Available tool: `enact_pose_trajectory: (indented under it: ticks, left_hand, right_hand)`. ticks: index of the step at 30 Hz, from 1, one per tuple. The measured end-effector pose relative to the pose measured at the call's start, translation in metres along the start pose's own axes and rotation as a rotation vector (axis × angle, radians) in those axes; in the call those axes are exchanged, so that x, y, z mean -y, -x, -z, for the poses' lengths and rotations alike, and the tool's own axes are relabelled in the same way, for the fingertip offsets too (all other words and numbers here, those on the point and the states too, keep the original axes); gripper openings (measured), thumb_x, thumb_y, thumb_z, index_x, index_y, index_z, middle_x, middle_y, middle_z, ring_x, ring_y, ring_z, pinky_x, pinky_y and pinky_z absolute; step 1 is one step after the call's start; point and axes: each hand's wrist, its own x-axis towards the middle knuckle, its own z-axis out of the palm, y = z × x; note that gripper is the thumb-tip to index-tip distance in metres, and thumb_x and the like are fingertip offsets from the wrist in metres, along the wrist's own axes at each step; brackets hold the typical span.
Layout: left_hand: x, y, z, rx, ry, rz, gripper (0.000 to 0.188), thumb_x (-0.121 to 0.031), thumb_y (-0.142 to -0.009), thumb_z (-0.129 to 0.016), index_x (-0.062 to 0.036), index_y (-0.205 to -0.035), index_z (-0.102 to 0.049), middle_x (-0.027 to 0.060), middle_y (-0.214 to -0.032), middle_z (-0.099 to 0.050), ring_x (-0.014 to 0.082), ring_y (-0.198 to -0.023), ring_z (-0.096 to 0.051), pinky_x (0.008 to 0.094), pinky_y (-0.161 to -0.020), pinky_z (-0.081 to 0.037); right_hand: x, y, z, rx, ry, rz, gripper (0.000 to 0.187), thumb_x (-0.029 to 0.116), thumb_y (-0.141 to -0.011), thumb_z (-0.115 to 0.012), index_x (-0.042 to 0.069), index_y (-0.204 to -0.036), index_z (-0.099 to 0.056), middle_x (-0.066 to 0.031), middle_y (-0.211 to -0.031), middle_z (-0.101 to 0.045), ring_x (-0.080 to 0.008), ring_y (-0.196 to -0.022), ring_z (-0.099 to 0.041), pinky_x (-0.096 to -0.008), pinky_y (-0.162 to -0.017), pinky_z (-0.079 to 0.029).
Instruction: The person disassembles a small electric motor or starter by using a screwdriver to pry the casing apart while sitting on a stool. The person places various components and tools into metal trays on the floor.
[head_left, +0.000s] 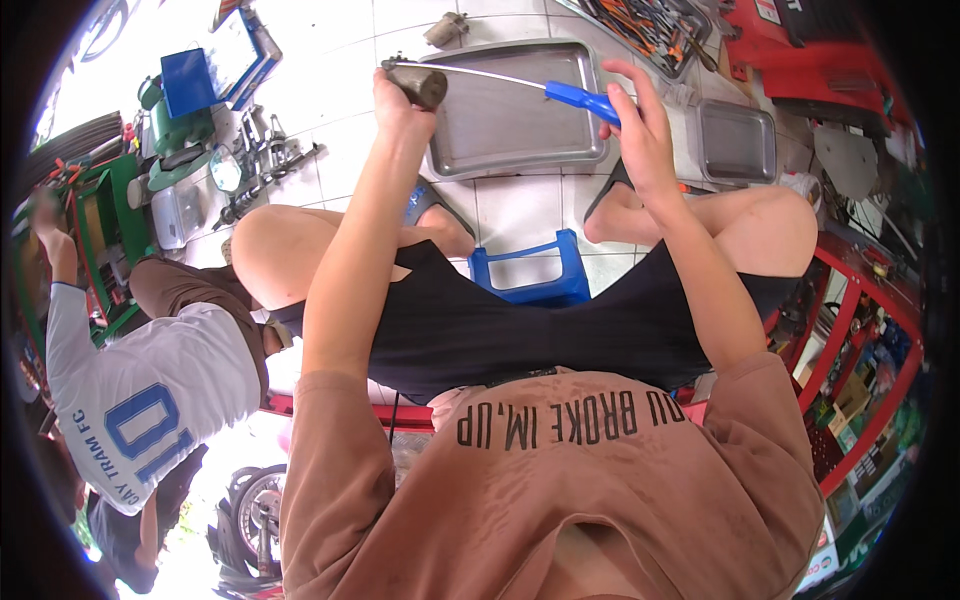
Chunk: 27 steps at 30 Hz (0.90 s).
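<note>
Where the white tiled floor point(330, 80) fills the upper view, the setting reads as a workshop w/ parts spread about; person sits on a low blue stool point(530, 270), knees apart, sandalled feet on the tiles.

Item 1: left hand point(400, 100). Fingers closed around a small dark cylindrical metal part point(420, 84), held just above the near-left corner of a large steel tray point(520, 130).

Item 2: right hand point(640, 125). Fingers wrapped on the blue handle of a long screwdriver point(580, 100); index finger extended upward. Thin shaft runs left across the tray, tip meeting the cylindrical part at approx. its top end. Exact seating of tip: cannot tell.

Item 3: large steel tray lies flat on the tiles, directly ahead between the feet.

Item 4: smaller steel tray point(737, 145), right of the large one, near a red tool cabinet point(830, 60) & an open tray of hand tools point(645, 25).

Item 5: left side has green machine parts point(175, 130), a blue box point(188, 82), loose metal pieces point(270, 150) beside them.

Item 6: another person in a grey-white shirt point(130, 400) crouches at lower left, well apart from both hands.

Room for moving: bare tile strip between tray & stool; red rack point(850, 350) hems the right edge, green parts the left.
</note>
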Motion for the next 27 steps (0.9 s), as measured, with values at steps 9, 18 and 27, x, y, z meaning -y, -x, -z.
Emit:
enact_pose_trajectory:
  ticks: [9, 18, 27]
  left_hand:
    - [0.002, 0.007, -0.006, -0.014, 0.003, 0.038, 0.042, -0.044, -0.096, -0.037, -0.0082, -0.115, -0.047, 0.0122, -0.111, -0.054, 0.0263, -0.100, -0.059, 0.0428, -0.086, -0.051]
    - [0.001, 0.006, -0.008, -0.049, 0.016, 0.033, 0.041, -0.045, -0.096, -0.037, -0.0097, -0.115, -0.048, 0.0112, -0.112, -0.054, 0.0252, -0.101, -0.058, 0.0436, -0.088, -0.050]
    - [0.001, 0.002, -0.006, -0.095, 0.018, 0.004, 0.041, -0.045, -0.096, -0.038, -0.0092, -0.114, -0.048, 0.0108, -0.111, -0.055, 0.0256, -0.100, -0.059, 0.0439, -0.088, -0.050]
  right_hand:
    - [0.004, 0.002, -0.007, 0.001, -0.020, 0.231, 0.027, 0.014, -0.088, -0.053, 0.007, -0.113, -0.056, 0.0035, -0.063, -0.042, -0.0055, -0.055, -0.042, -0.0206, -0.051, -0.032]
    - [-0.014, -0.003, -0.007, -0.012, -0.007, 0.397, 0.032, 0.014, -0.091, -0.048, 0.006, -0.122, -0.050, 0.0042, -0.055, -0.038, -0.0066, -0.047, -0.040, -0.0242, -0.048, -0.038]
    - [-0.002, 0.002, -0.002, 0.100, -0.177, -0.039, 0.035, 0.017, -0.089, -0.046, 0.007, -0.123, -0.049, -0.0002, -0.061, -0.044, -0.0080, -0.051, -0.043, -0.0236, -0.051, -0.040]
